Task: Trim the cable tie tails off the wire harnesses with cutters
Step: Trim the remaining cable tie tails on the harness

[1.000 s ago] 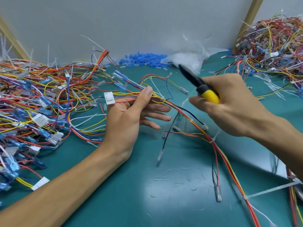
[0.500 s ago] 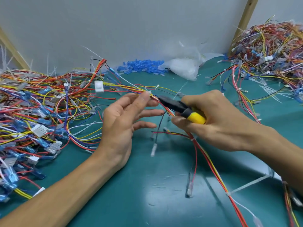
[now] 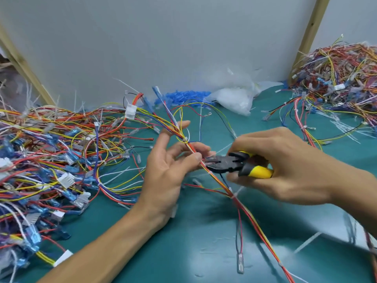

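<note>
We are looking at two piles of wire harnesses on the teal table: the left heap and the right heap. Between them we are working one harness, which is raised and running down to the lower right. Our left hand is pinching its bundle between thumb and curled fingers, with the forefinger sticking up. One pair of cutters is nosing against that bundle just beside the thumb, and our right hand is gripping the yellow-and-black handles.
</note>
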The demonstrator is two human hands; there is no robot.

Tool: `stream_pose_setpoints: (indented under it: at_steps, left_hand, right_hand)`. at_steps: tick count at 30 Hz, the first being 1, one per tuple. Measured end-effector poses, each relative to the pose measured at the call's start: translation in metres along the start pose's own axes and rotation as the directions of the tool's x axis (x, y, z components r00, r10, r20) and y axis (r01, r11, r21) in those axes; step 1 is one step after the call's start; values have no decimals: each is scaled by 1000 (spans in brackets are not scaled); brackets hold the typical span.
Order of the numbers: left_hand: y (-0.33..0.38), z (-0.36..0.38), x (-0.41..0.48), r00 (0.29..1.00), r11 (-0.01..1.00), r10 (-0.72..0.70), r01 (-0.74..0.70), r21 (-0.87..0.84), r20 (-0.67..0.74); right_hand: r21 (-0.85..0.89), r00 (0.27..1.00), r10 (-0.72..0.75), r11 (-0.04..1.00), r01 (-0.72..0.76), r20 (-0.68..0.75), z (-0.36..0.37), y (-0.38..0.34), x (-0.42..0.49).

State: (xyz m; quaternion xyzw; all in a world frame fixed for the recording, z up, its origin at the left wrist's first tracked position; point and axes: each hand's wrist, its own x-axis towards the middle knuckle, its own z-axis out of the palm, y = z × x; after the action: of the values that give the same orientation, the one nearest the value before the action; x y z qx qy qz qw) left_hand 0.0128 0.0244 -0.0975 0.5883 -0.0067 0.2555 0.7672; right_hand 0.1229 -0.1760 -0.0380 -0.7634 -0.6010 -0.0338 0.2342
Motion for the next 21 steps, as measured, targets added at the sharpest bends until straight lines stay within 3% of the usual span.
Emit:
stream_pose_setpoints:
  at_steps: [4, 5, 7, 8, 10, 12, 14, 17, 21]
  left_hand:
    - [-1, -5, 1, 1000, 998, -25, 24, -52, -11]
    - [-2, -5, 1, 999, 998, -25, 24, -52, -21]
    - [-2, -4, 1, 999, 999, -20, 19, -38, -37]
    - [-2, -3, 2, 999, 999, -16, 15, -30, -43]
    - [-1, -3, 2, 999, 1000, -6, 5, -23, -52]
    - [0, -2, 1, 999, 1000, 1, -2, -23, -52]
    - [0, -2, 2, 998, 1000, -1, 1, -7, -66]
    - [1, -1, 1, 995, 1000, -8, 10, 22, -104]
    - [4, 1, -1, 989, 996, 0, 14, 91, -145]
  right_hand:
    - [-17, 979, 67, 997, -72, -194, -9, 6, 1]
    - [42, 963, 131, 991, -124, -236, -9, 7, 1]
    - [364, 922, 297, 911, -196, -248, -7, 4, 4]
    - [575, 901, 380, 793, -200, -211, -6, 2, 6]
    - [874, 837, 544, 433, -220, -58, -3, -3, 12]
    - [974, 773, 620, 64, -218, 132, -3, -9, 19]
    - [968, 731, 636, -192, -162, 249, -3, -15, 27]
    - [927, 685, 668, -375, -25, 290, 10, -24, 31]
    - [913, 595, 786, -351, 208, 167, 41, -29, 17]
